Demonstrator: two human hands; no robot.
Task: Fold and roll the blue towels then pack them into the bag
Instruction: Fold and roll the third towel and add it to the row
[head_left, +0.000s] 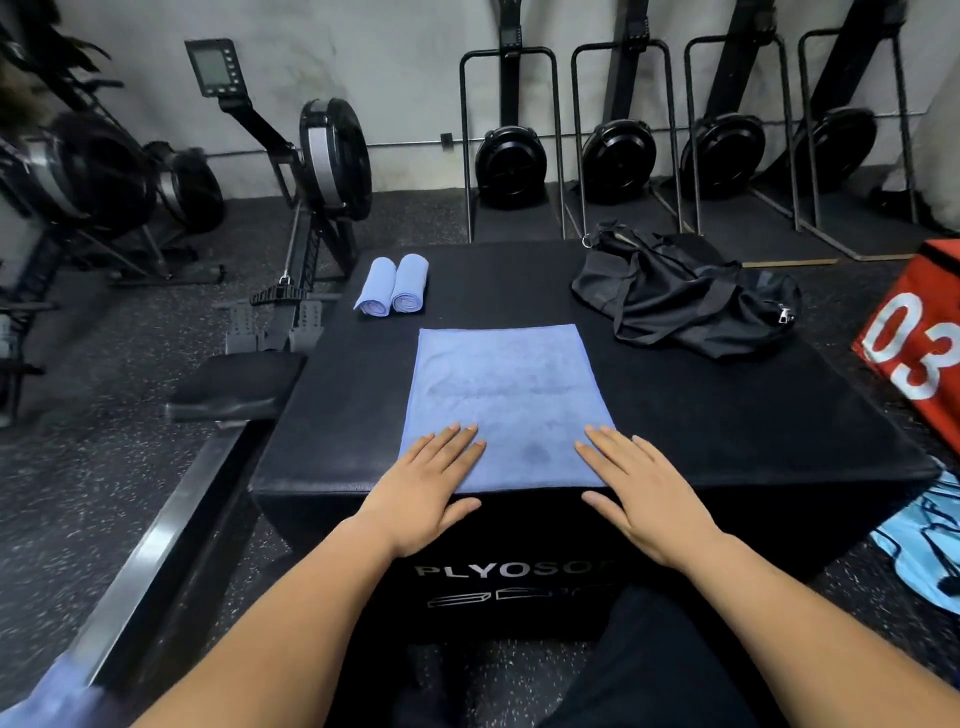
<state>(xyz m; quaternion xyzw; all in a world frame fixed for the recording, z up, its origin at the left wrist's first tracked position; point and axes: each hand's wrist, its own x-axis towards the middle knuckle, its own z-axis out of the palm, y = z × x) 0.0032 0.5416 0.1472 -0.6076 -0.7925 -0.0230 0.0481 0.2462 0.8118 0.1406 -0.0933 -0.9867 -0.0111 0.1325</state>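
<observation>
Now, hands: the left hand and the right hand lie flat, fingers straight and slightly spread, pressing the near corners of the flat towel. Neither pinches cloth.
Flat towel: the flat towel is spread between the hands, its near hem along the front edge of the surface. Whether it is one layer or already folded cannot be told.
Done: a rolled towel and a second roll lie side by side, touching, at the far left.
Left to do: by this view, the flat towel awaits rolling, and no towel is in the bag.
Bag: the black bag lies slumped at the far right, well apart from the rolls. Its opening is not plainly shown.
Surface: the black padded surface shows bare room beyond the towel's far hem and on both sides, so a roll pushed away from the person would likely meet nothing.
Edges: the front edge sits under the palms. The left edge drops beside a rowing-machine rail. A red box stands near the right edge.
Unclear: a blurred blue patch at the lower left may be another towel, but this cannot be told.
</observation>
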